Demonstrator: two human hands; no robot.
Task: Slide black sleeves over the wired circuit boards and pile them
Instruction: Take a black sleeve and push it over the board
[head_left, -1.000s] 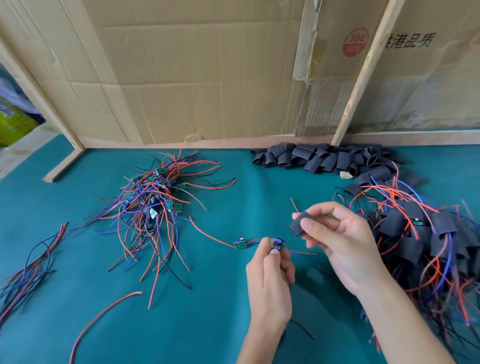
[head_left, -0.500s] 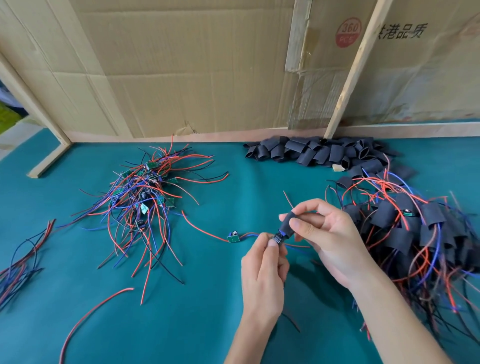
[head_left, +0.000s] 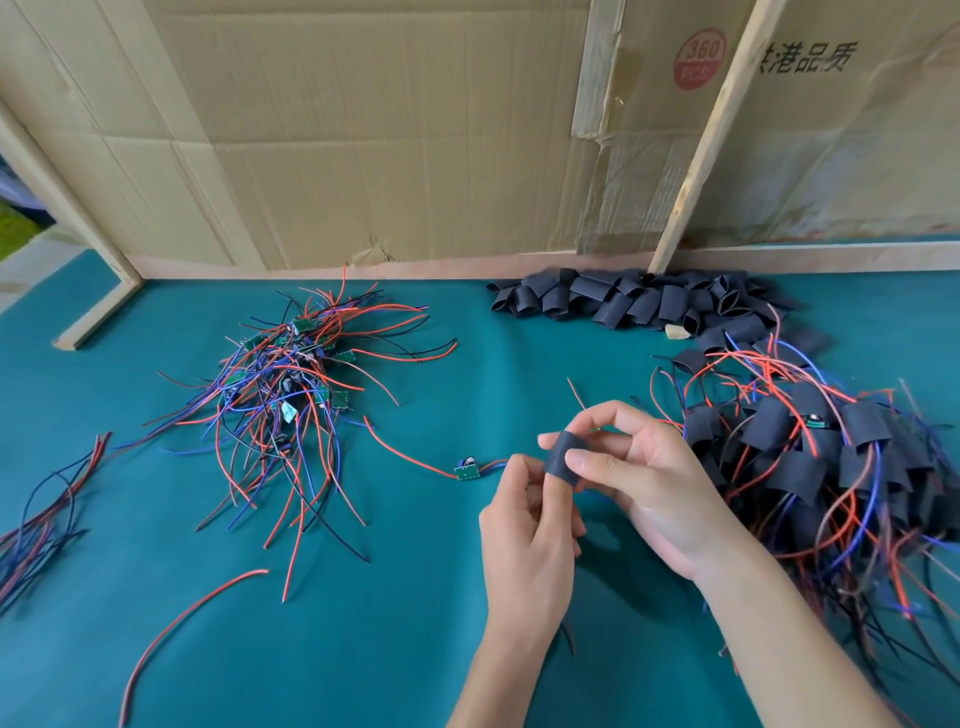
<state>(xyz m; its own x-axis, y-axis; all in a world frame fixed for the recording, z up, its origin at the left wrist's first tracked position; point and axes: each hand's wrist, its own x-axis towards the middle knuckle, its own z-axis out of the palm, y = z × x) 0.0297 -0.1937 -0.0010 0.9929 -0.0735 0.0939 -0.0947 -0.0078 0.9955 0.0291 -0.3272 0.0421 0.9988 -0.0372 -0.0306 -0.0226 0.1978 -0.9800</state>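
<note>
Green felt bench (head_left: 363, 649), cardboard behind — my right hand (head_left: 644, 483) pinches the black sleeve (head_left: 561, 460) while my left hand (head_left: 524, 525) pinches beneath it, presumably steadying the hidden board — finished pile (head_left: 810, 457) waits right.

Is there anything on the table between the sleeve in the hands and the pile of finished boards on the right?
Nothing visible. The black sleeve is pinched by the right hand and the finished pile lies right beside that hand, with only bare green mat between.
</note>
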